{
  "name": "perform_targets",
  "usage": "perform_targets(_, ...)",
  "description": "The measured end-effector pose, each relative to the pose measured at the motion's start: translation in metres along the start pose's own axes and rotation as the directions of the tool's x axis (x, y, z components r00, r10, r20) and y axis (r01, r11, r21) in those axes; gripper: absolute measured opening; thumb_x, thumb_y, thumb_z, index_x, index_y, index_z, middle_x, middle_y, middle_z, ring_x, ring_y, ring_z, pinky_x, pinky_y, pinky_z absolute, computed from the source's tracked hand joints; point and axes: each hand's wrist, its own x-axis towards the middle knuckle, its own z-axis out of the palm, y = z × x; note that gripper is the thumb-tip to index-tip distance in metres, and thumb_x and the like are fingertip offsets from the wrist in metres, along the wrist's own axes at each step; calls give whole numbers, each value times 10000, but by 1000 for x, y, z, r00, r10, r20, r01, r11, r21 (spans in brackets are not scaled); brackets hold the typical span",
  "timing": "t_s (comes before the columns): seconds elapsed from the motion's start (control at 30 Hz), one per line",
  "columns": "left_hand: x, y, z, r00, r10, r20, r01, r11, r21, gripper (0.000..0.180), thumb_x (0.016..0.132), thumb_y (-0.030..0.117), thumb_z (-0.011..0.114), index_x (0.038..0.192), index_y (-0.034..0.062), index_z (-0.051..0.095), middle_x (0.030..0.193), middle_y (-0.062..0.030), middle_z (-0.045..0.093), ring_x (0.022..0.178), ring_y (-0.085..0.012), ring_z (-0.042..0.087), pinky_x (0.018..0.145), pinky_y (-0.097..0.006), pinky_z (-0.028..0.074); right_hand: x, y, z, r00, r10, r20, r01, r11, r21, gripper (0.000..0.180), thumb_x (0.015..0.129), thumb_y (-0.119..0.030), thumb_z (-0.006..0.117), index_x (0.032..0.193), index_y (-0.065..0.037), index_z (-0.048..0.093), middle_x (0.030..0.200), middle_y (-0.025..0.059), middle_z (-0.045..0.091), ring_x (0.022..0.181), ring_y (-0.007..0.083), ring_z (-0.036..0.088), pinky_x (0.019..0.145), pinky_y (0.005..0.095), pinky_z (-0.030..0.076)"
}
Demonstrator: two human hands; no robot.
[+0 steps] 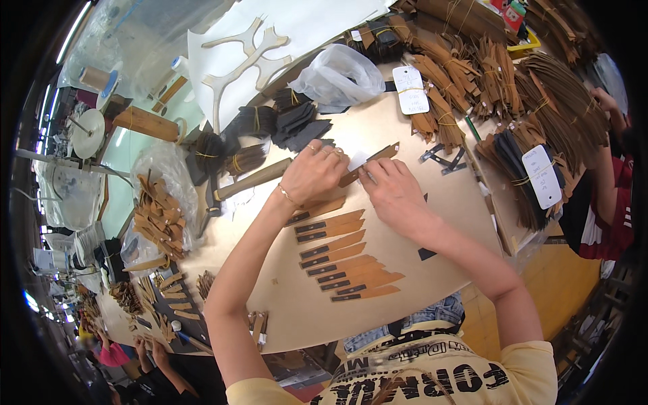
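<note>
Above the middle of the table, my left hand (314, 172) is closed with its fingers curled; what they pinch is hidden. Close by its fingertips are a small white paper (358, 159) and one end of a brown leather strip (383, 152). My right hand (395, 192) pinches this strip near its middle, and the far end sticks out up and to the right. Below my hands lies a slanting row of brown leather pieces (347, 223), each with a dark patch at its left end. To the left rests a wooden-handled hammer (256, 181).
Black strips (300, 127) and a clear plastic bag (337, 77) lie beyond my hands. Tied leather bundles (445, 74) with white tags fill the back right. Black pieces (442, 160) lie right. At left is a bag of brown scraps (158, 216). Other people work at both sides.
</note>
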Motion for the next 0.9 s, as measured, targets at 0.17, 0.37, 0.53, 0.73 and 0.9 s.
perform_targets(0.17, -5, -6, -15, 975, -212, -60, 206, 973, -101, 159, 810, 140, 633, 959, 89, 657, 946, -46, 680, 901, -198, 654, 834, -349, 459, 3, 4, -6, 998, 15, 59, -15, 1000, -8, 302, 814, -41, 577, 1094, 19, 674, 1078, 89, 579, 1060, 237, 535, 967, 403, 395)
perform_targets(0.37, 25, 27, -9, 926, -376, 5, 338, 826, -451, 336, 870, 103, 622, 1194, 168, 686, 1226, -134, 585, 1042, -332, 589, 892, -438, 476, -3, 9, -7, 996, -4, 86, 3, 1000, 8, 379, 807, -37, 564, 1171, -37, 669, 1183, 91, 569, 1170, 247, 502, 1050, 430, 337)
perform_targets(0.53, 21, 17, -1, 966, -244, 83, 257, 883, -392, 364, 855, 131, 644, 1217, 148, 668, 1289, -137, 554, 1079, -328, 572, 912, -421, 470, -14, -3, 2, 994, 34, 105, -21, 992, -123, 479, 826, -35, 548, 1303, -12, 582, 1265, 108, 555, 1233, 260, 480, 1113, 462, 286)
perform_targets(0.73, 16, 21, -2, 982, -182, 42, 185, 978, -93, 349, 884, 227, 615, 1216, 128, 654, 1385, -119, 529, 1207, -293, 517, 981, -427, 414, -16, -11, 3, 992, 55, 111, -37, 986, -161, 513, 842, -22, 521, 1353, 22, 522, 1303, 108, 539, 1253, 263, 469, 1138, 480, 253)
perform_targets(0.9, 18, 20, -5, 938, -278, 208, 214, 935, 283, 396, 911, 233, 540, 1272, 87, 607, 1487, -128, 450, 1289, -260, 460, 1024, -413, 368, -16, -10, 2, 997, 20, 77, -5, 983, -186, 472, 865, -36, 530, 1332, 30, 540, 1240, 108, 560, 1199, 260, 495, 1127, 481, 280)
